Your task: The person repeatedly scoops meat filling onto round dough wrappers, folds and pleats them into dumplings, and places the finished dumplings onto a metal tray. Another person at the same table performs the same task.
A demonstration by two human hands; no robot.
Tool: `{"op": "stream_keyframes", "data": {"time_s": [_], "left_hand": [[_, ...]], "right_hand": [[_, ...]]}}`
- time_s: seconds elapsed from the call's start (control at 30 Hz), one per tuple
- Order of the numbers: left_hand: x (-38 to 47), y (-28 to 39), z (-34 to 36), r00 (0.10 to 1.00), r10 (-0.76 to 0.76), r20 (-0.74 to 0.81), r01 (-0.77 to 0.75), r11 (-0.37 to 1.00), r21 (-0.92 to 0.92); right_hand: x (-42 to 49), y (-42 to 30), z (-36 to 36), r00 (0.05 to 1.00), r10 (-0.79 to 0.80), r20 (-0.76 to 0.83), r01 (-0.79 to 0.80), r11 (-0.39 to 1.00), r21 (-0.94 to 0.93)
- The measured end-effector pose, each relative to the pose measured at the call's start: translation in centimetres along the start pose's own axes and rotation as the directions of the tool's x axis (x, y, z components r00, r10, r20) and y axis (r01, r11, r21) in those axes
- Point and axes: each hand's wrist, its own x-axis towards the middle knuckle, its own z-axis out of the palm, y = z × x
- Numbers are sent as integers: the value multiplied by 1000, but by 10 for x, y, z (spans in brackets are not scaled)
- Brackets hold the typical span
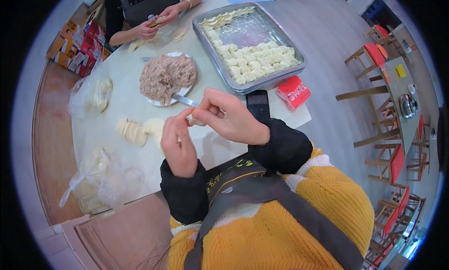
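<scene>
My left hand (179, 142) and my right hand (229, 117) meet over the near side of the table, pinching a small dough dumpling (197, 122) between their fingertips. Most of the dumpling is hidden by the fingers. Beyond them, a plate heaped with minced meat filling (168, 77) has a flat metal spreader (185, 100) stuck in its near edge. Round dough wrappers (132, 131) lie overlapping left of my left hand, with more (154, 126) beside it. A metal tray (224, 81) at the back right bears rows of dumplings (257, 63) on a floured base.
A black phone (257, 103) and a red packet (294, 92) lie by the tray. Plastic bags of dough (100, 94), (94, 175) rest on the left. Across the table (115, 77) another person's hands (156, 26) hold a wrapper. Red stools (374, 54) stand far right.
</scene>
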Motion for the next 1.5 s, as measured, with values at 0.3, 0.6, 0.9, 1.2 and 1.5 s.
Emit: {"op": "stream_keyframes", "data": {"time_s": [0.3,0.6,0.9,1.2,1.5], "left_hand": [[2,1,18,989,-149,-8,144,968,-203],[-10,-51,-8,906,-415,-86,321,804,-501],[-109,-188,-64,792,-301,-531,460,866,195],[-122,-164,-65,796,-495,-348,587,772,245],[-112,-146,-68,910,-113,-400,342,750,566]], "right_hand": [[-5,6,1,980,200,-25,-167,876,452],[53,64,-119,999,2,53,11,968,-250],[80,180,-295,954,209,-215,-257,202,-945],[69,123,-255,966,260,-7,-117,411,-904],[72,85,-52,906,-46,420,333,690,-643]]}}
